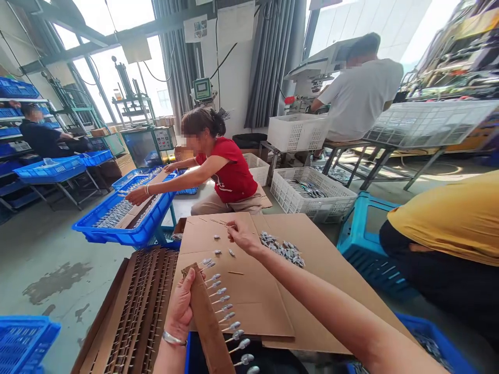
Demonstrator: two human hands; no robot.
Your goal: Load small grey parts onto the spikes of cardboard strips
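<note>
Left hand (pixel 181 306) clasps cardboard strip (pixel 208 324), long axis pointing away; right hand (pixel 244 236) pinches thin sticks (pixel 219 223); grey parts (pixel 283 250) just beside its grip.

On cardboard sheet (pixel 331 259), at 12 o'clock: pile of parts (pixel 283 249); at its 9 o'clock, thin sticks (pixel 218 222). At 6 o'clock: stick-lined strip (pixel 206 322). At 9 o'clock: stacked strips (pixel 144 301). Behind, at 10 o'clock: crate (pixel 117 236).

The left hand (pixel 181 306) sits close in, thumb up, fingers curled in a grip. The right hand (pixel 242 236) reaches forward on an outstretched arm, fingertips pinched
</note>
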